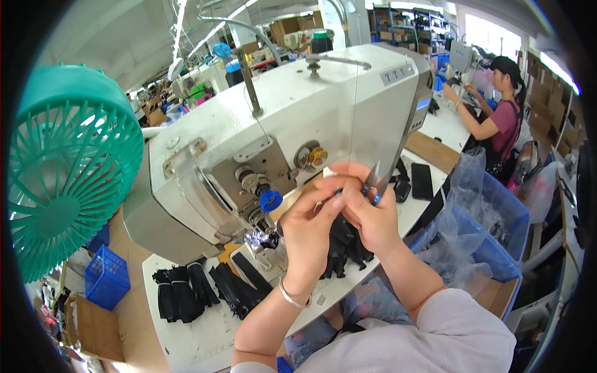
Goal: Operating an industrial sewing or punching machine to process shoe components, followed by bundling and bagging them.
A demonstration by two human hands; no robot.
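Both my hands are raised together in front of the white sewing machine point(305, 112). My left hand point(309, 227) is closed, thumb and fingers pinched at a small dark thing I cannot make out. My right hand point(375, 221) is closed around thread snips point(374, 174) with a pointed metal blade and a blue part at the fingers. The fingertips of the two hands meet. Below them, a pile of black strips point(344, 248) lies on the white table point(205, 342), partly hidden by my hands. More black strips point(233, 289) lie near the needle area, beside tied black bundles point(177, 293).
A green fan point(65, 180) stands close at the left. A black phone point(421, 181) lies on the table's right side. Blue bins point(497, 248) with clear plastic bags stand at the right. A blue crate point(107, 278) is at the lower left. A person point(497, 115) works at another machine.
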